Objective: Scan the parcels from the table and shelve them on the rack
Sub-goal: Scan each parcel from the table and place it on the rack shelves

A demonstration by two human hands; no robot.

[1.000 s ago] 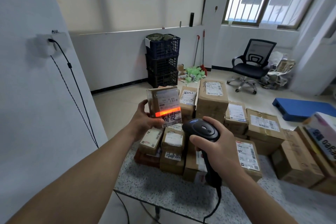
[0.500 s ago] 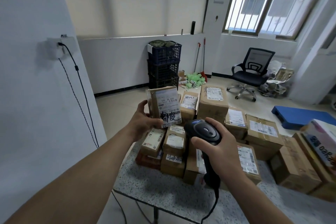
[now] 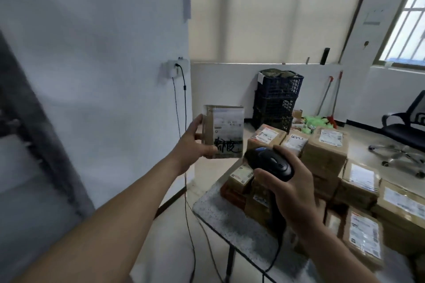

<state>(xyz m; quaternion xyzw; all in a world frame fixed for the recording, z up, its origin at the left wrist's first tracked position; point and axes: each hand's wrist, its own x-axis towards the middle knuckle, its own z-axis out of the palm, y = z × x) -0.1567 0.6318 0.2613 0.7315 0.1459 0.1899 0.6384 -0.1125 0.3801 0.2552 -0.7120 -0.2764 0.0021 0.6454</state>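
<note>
- While the right hand curls its fingers tightly round the handle of a black handheld scanner, the scanner's head points forward and left, toward a lifted parcel, and its black cable drops from the handle past the table edge.
- The left hand grips a small brown parcel upright, with the thumb across its lower front and the fingers behind its left side. A white label with bold black handwriting faces the camera.
- That parcel is held in the air to the left of the table, just beyond the scanner's head and apart from the pile.
- Below the right hand, a speckled grey table carries a pile of cardboard parcels, most with white labels and several stacked on others.
- At the left edge stands a dark frame, too blurred to identify.
- On the white wall beside it, a socket holds a plug whose black lead runs down to the floor.
- Against the far wall stand stacked dark plastic crates, with broom handles and green litter to their right.
- A black office chair sits at the right edge, beneath a barred window.
</note>
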